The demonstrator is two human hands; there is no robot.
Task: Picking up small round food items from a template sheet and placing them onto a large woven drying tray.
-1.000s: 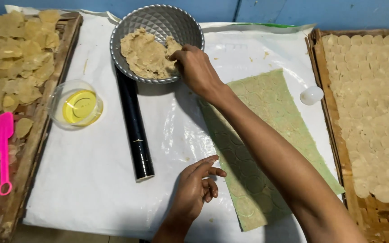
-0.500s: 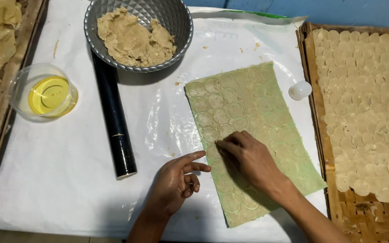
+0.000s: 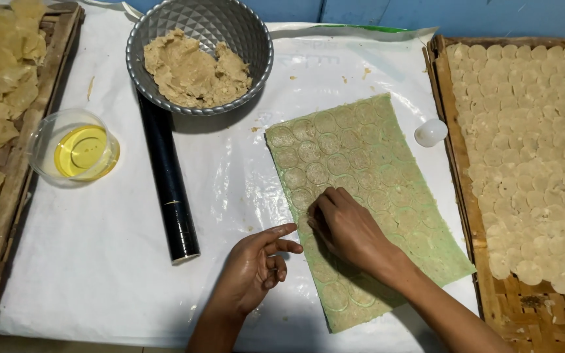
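1. Right hand (image 3: pixel 348 229) pressed fingertips-down on the green dough sheet (image 3: pixel 367 196), fingers bunched together at a stamped circle near the sheet's left edge; nothing visibly gripped.
2. Left hand (image 3: pixel 256 268) flat on the white sheet (image 3: pixel 99 261) covering the counter, fingers loosely apart, index tip just touching the dough sheet's left edge; holding nothing.
3. Green dough sheet lying flat, slanted, right of centre, marked all over with round cut outlines.
4. Black rolling pin (image 3: pixel 168 189) left of the hands, running from the bowl down toward the near edge.
5. Metal bowl (image 3: pixel 243 39) at the top, holding beige dough (image 3: pixel 194 72).
6. Clear cup of yellow oil (image 3: pixel 76 150) at the left.
7. Small white cap (image 3: pixel 431 133) just beside the woven tray (image 3: pixel 511 307) on the right, filled with pale dough rounds (image 3: pixel 531 150).
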